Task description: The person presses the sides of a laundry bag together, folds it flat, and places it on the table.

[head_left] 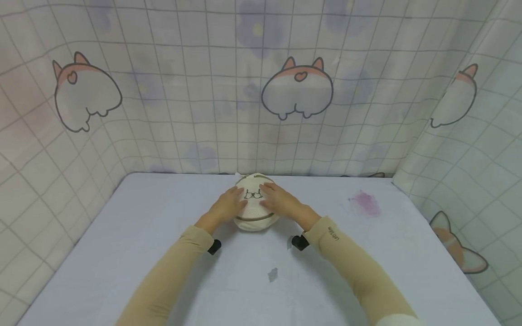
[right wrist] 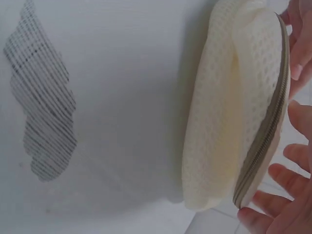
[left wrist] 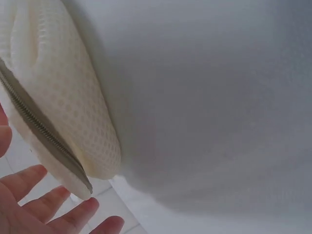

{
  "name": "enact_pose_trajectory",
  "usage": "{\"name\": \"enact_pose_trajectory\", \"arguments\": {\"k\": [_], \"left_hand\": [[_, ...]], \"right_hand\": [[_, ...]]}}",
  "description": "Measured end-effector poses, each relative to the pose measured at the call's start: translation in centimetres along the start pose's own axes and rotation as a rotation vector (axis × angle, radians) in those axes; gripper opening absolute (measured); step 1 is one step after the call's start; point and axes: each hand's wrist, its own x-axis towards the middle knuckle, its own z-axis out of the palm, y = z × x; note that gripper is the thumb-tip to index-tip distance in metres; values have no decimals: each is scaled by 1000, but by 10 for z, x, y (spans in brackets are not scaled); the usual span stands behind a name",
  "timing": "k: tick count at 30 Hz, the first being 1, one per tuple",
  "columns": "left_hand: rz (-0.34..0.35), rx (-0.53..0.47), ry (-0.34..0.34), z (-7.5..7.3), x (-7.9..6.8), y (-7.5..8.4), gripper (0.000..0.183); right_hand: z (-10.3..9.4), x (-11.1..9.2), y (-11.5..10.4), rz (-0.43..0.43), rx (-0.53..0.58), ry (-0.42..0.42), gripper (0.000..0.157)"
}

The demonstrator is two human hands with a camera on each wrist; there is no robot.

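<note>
A round cream mesh laundry bag (head_left: 253, 207) with a drawing of glasses on its top sits near the table's back edge. A grey-brown zipper (right wrist: 263, 141) runs round its upper rim, and the soft mesh side (left wrist: 78, 92) bulges and folds below it. On the bag's left side lies my left hand (head_left: 226, 206), its fingers spread and fairly straight along the rim. My right hand (head_left: 285, 202) rests on the right side in the same way, fingers extended over the top. Neither hand curls round the bag. The bag's inside is hidden.
The bag stands on a white-covered table (head_left: 163, 199). A pink stain (head_left: 366, 203) marks the cover at the right, and a grey patch (head_left: 273, 274) lies nearer the front. Behind hangs a checked curtain (head_left: 183, 104) with cartoon animals.
</note>
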Motion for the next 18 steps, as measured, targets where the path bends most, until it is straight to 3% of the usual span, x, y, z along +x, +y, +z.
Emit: {"name": "enact_pose_trajectory", "arguments": {"k": [7, 18], "left_hand": [[-27, 78, -78, 7, -2, 9, 73], [-10, 146, -83, 10, -3, 14, 79]], "right_hand": [[11, 6, 0, 25, -73, -43, 75], [25, 9, 4, 61, -53, -97, 90]]}}
